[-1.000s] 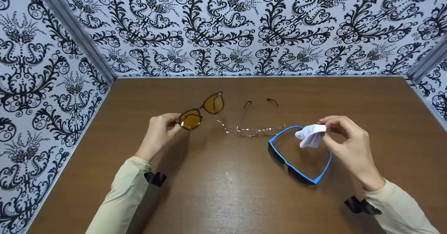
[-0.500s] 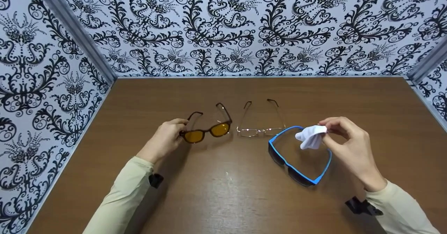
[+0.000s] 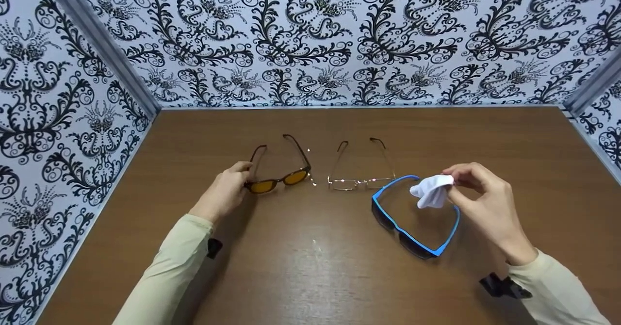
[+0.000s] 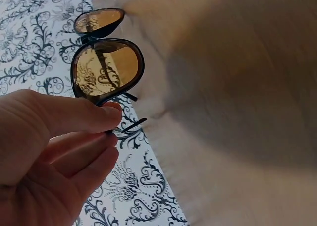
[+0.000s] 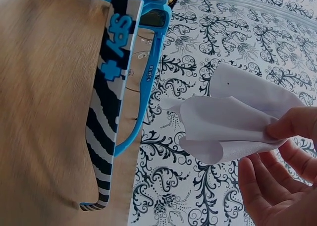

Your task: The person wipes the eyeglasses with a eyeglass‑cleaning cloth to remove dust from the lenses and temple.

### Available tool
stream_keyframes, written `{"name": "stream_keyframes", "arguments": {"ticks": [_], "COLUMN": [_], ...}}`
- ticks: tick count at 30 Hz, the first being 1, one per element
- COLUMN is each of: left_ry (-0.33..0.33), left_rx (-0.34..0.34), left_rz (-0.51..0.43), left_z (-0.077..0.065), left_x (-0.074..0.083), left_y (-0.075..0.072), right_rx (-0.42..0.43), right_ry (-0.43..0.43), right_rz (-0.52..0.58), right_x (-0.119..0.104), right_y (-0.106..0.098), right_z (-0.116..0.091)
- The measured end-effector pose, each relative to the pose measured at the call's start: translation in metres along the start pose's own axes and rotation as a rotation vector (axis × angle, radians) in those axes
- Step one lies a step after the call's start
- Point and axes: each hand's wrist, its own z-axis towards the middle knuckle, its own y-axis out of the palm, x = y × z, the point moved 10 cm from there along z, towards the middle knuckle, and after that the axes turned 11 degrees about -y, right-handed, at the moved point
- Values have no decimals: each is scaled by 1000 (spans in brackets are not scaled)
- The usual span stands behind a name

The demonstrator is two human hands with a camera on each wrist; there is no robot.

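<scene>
My left hand (image 3: pixel 224 189) pinches the dark-framed sunglasses (image 3: pixel 278 181) by the hinge end, their temples unfolded and pointing toward the back wall. In the left wrist view, thumb and fingers grip the corner beside one amber lens (image 4: pixel 107 71). My right hand (image 3: pixel 487 203) pinches a crumpled white cloth (image 3: pixel 431 190) between thumb and fingers, over the blue sunglasses (image 3: pixel 399 228). Those blue ones lie with temples open; a zebra-striped outer side (image 5: pixel 110 82) shows in the right wrist view. Clear eyeglasses with thin metal frames (image 3: pixel 360 183) rest between the two sunglasses, temples pointing to the back.
All this is on a brown wooden table (image 3: pixel 310 267). A white wall (image 3: pixel 310 39) with black floral patterns closes off the back, and similar panels stand at both sides. Small bright glints (image 3: pixel 313 182) show on the tabletop beside the dark-framed sunglasses.
The dark-framed sunglasses have turned from tilted, one lens raised, to nearly level with temples toward the back. They then shifted slightly left and back. The right hand and cloth barely moved.
</scene>
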Motion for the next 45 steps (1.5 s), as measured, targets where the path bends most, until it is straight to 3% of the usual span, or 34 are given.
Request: {"name": "stream_keyframes", "arguments": {"ticks": [4, 9, 16, 19, 25, 29, 33, 37, 40, 45], "left_ry": [26, 87, 49, 67, 180, 260, 327, 336, 300, 261], "left_rx": [14, 35, -47, -29, 84, 97, 72, -14, -96, -127], "left_rz": [11, 37, 72, 102, 97, 62, 52, 82, 143, 274], "left_z": [-1, -4, -5, -5, -3, 5, 16, 29, 41, 55], "left_x": [-2, 1, 3, 9, 40, 68, 100, 128, 139, 142], "left_y": [1, 1, 6, 3, -5, 2, 15, 31, 48, 69], "right_rx": [-3, -28, -54, -59, -53, -43, -34, -31, -19, -3], "right_ry": [30, 27, -14, -15, 22, 73, 111, 119, 117, 108], "right_rz": [6, -2, 3, 11, 44, 78, 94, 95, 97, 116], "right_x": [17, 21, 13, 11, 12, 16, 18, 17, 15, 9], "right_y": [1, 6, 13, 15, 21, 25, 25, 23, 20, 13], "right_z": [-3, 2, 18, 21, 22, 20, 18, 19, 20, 23]}}
